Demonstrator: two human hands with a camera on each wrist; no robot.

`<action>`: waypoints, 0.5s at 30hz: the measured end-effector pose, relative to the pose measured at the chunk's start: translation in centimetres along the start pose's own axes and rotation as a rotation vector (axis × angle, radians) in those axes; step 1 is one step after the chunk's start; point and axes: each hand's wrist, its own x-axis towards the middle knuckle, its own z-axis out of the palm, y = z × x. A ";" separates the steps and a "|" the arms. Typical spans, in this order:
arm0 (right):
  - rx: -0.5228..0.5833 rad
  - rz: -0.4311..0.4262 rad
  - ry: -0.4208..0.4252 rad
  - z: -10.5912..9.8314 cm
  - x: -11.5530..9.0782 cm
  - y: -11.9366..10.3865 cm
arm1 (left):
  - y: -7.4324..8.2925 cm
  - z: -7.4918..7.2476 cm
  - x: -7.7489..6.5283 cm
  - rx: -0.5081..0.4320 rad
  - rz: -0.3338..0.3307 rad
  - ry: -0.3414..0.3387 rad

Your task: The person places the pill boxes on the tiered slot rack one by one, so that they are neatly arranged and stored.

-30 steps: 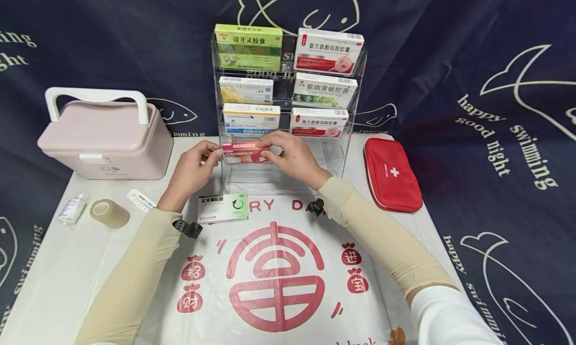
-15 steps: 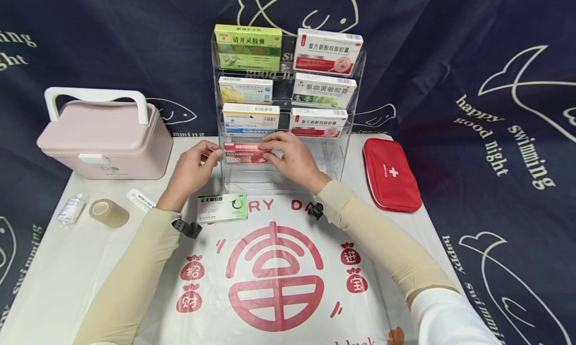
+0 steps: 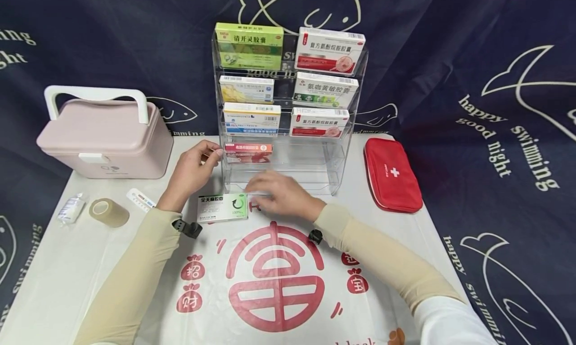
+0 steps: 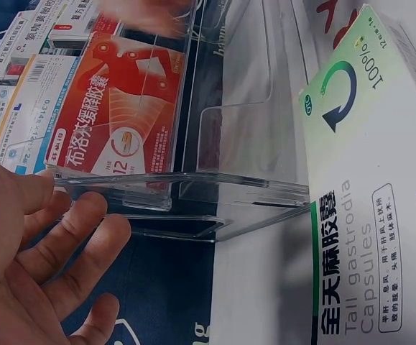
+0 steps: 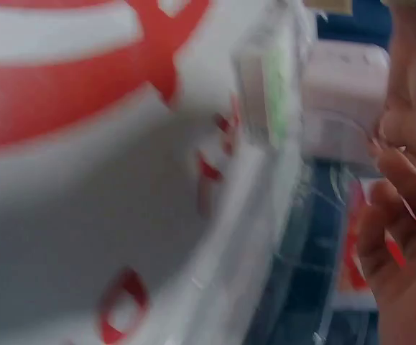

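Note:
My left hand (image 3: 194, 166) pinches the left side edge of the clear plastic display rack (image 3: 297, 152); the left wrist view shows thumb and fingertips at that edge. Just inside stands a red medicine box (image 3: 248, 153) in the rack's lower left pocket. My right hand (image 3: 284, 195), blurred by motion, is in front of the rack with nothing held. Its fingertips are close to the right end of a white and green capsule box (image 3: 222, 208), which lies on the table; whether they touch it I cannot tell.
Several medicine boxes fill the upper tiers, among them a green box (image 3: 249, 46). A pink case (image 3: 105, 140), a bandage roll (image 3: 109, 213), a wrapped packet (image 3: 72, 209) and a thermometer card (image 3: 141, 200) are left. A red first-aid pouch (image 3: 392, 175) lies right.
My right hand has let go of the red box in the rack and moved down toward the white and green box. The left hand stays at the rack's edge.

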 end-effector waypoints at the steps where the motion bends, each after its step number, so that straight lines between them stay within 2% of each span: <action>1: 0.000 0.013 -0.087 0.5 -0.2 -0.2 | 0.0 0.0 0.0 0.001 0.000 0.000; 4: 0.015 0.044 -0.292 1.7 -0.8 -0.7 | 0.1 0.0 -0.1 0.005 0.000 0.000; 7: 0.024 0.070 -0.388 2.5 -1.2 -0.9 | 0.1 0.0 -0.1 0.001 -0.002 -0.001; 11: 0.029 0.085 -0.410 2.9 -2.0 -1.0 | 0.1 0.0 0.0 -0.004 -0.002 0.001; 15: 0.067 0.086 -0.364 2.9 -3.1 -1.1 | 0.1 0.0 -0.1 -0.004 -0.002 0.009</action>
